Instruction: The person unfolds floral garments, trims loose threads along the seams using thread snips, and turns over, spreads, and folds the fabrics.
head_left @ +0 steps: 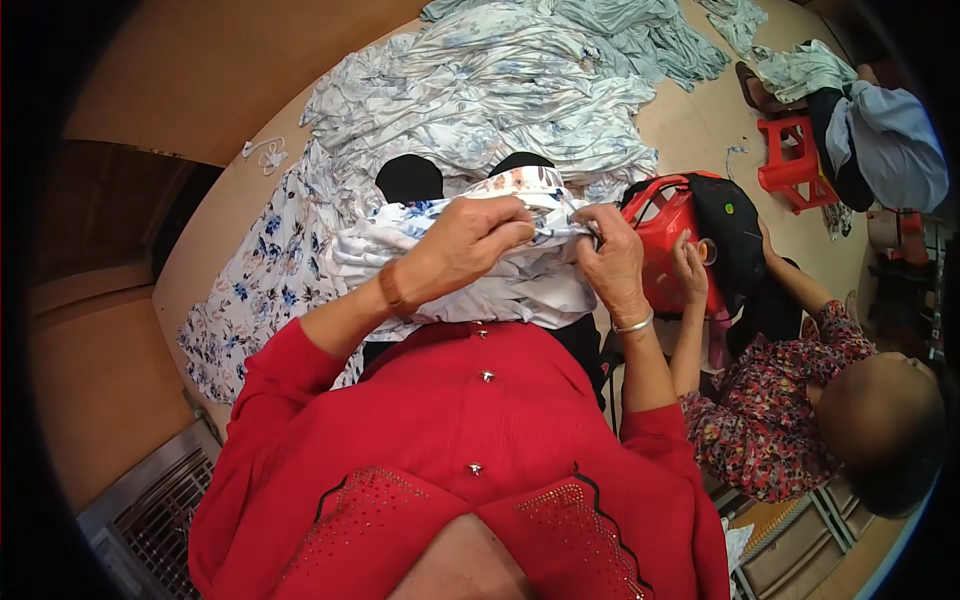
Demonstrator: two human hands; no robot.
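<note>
White floral fabric (530,275) lies bunched across my lap, between my knees and my red top. My left hand (465,245) pinches an edge of it, thumb and fingers pressed together. A short distance to the right, my right hand (610,255) is closed on the same fabric, with a small dark item, too small to identify, at its fingers. Between and just beyond the hands, a curved band of the fabric with brown and blue print stands up. More of the floral cloth (260,290) spreads over the floor in front and to the left.
A co-worker (780,410) in a patterned top sits at right, hands on a red and black bag (670,250). Beyond are a red stool (790,160) and another person (885,135). Grey-green cloth (650,40) lies at the top; a white cord (270,155) is at left.
</note>
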